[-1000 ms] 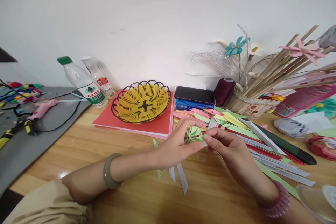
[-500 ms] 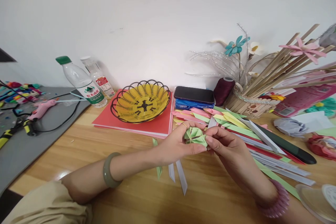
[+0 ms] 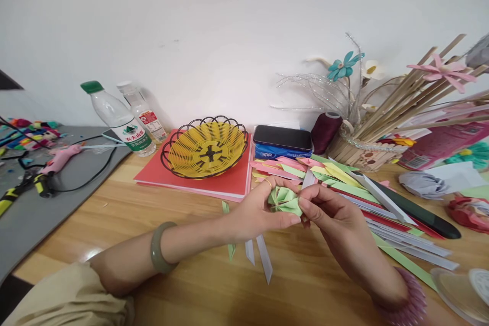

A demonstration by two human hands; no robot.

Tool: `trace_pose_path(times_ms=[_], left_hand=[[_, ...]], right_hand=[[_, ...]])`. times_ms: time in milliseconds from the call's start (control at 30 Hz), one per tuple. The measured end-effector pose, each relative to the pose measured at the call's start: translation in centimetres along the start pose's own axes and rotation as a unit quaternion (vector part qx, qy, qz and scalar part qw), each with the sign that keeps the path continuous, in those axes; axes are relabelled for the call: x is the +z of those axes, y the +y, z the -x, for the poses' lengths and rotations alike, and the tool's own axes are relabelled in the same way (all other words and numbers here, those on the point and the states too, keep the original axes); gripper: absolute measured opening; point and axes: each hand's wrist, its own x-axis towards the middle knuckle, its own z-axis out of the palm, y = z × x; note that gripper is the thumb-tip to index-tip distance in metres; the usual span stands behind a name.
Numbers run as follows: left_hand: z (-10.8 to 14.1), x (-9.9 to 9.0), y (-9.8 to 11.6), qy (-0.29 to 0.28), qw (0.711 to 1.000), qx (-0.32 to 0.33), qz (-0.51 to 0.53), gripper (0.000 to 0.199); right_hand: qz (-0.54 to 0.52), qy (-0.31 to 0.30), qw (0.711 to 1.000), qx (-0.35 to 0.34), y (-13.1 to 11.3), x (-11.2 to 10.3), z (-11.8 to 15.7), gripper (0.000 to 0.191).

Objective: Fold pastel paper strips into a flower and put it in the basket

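Half enclosed by the left hand (image 3: 259,214), the green rosette (image 3: 283,200) is held above the desk (image 3: 191,290), short of its back edge, apparently steadied for the right hand (image 3: 336,214), which pinches its rim.

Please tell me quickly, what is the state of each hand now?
Left hand: closed around the folded green paper piece, holding it.
Right hand: closed, thumb and fingers pinching the same piece at its right edge.
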Motion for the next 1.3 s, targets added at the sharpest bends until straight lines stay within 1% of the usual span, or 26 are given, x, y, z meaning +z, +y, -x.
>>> trace_pose_path(times_ms=[67,200,433,633,700,833,900,1067,1300], left_hand=[[-0.02,0.08,-0.01,-0.003,1.0,0.007,-0.001,0.034],[0.01,0.11,0.1,0.012,1.0,0.0,-0.021,0.037],[0.14,0.07,0.21,0.034,0.999,-0.011,-0.039,0.035],[0.07,0.01,-0.12,0.024,1.0,-0.015,-0.007,0.042],[-0.02,0.02,-0.15,0.018,0.999,-0.011,0.024,0.042],[-0.18,0.11,0.02,0.023,0.991,-0.003,0.132,0.027],[-0.22,0.15,0.11,0.024,0.987,-0.012,0.16,0.023],[-0.25,0.1,0.07,0.015,0.985,-0.02,0.173,0.022],[-0.28,-0.06,-0.33,0.021,0.992,-0.005,0.125,0.028]], right_hand=[[0.009,0.004,1.0,-0.01,-0.08,0.04,0.08,0.022],[0.036,0.015,0.999,-0.026,-0.25,0.09,0.16,0.022],[0.068,0.015,0.997,-0.028,-0.66,0.29,0.11,0.024],[0.061,0.02,0.998,-0.018,-0.77,0.42,0.1,0.026],[0.055,0.019,0.998,-0.015,-0.68,0.37,0.11,0.026],[0.051,0.013,0.999,-0.013,-0.55,0.16,0.03,0.024],[0.045,0.012,0.999,-0.012,-0.57,0.1,-0.03,0.024],[0.036,0.021,0.999,-0.004,-0.62,0.12,-0.09,0.026],[0.028,0.02,0.999,-0.005,-0.4,0.14,-0.12,0.024]])
